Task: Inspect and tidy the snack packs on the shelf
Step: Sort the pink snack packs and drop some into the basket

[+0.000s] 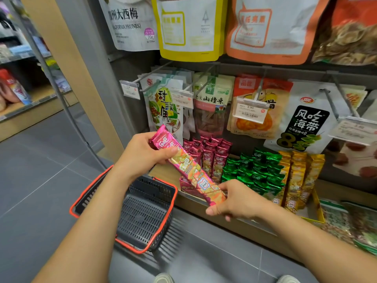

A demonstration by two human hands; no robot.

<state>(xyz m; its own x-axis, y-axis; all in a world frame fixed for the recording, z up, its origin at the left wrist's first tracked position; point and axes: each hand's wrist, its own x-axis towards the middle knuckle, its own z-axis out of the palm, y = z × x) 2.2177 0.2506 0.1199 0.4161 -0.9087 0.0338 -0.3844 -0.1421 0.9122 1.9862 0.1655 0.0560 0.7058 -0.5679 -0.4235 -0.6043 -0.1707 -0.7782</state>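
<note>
Head view. One pink snack pack point(187, 166) is held slantwise in both hands, in front of the shelf point(244, 227) and just before the standing pink packs point(208, 158). The left hand point(142, 154) grips its upper end, fingers curled behind and thumb across the front. The right hand point(234, 201) pinches its lower end, fingers curled. The pack's brand lettering is too small to read with certainty.

Standing stock falls into three colour groups: pink, green packs point(255, 170) and gold packs point(295, 176). The packs overlap, so no count per group can be made.

On the lower pegs, four bag fronts are legible or partly so:
- tamarind bag point(165, 107), marked 甜酸角
- hawthorn bag point(212, 107), marked 山楂条
- orange bag point(263, 119), behind a price tag point(252, 110) reading 3.90
- seaweed bag point(306, 123), marked 风吃海带 with a large 8

Four price tags show in all.

Four bags hang on the upper row. The leftmost, the prune bag point(130, 23), reads CALIFORNIA PRUNES and 70g.

One dark basket point(142, 186) with a red rim stands on the floor below the left forearm.
</note>
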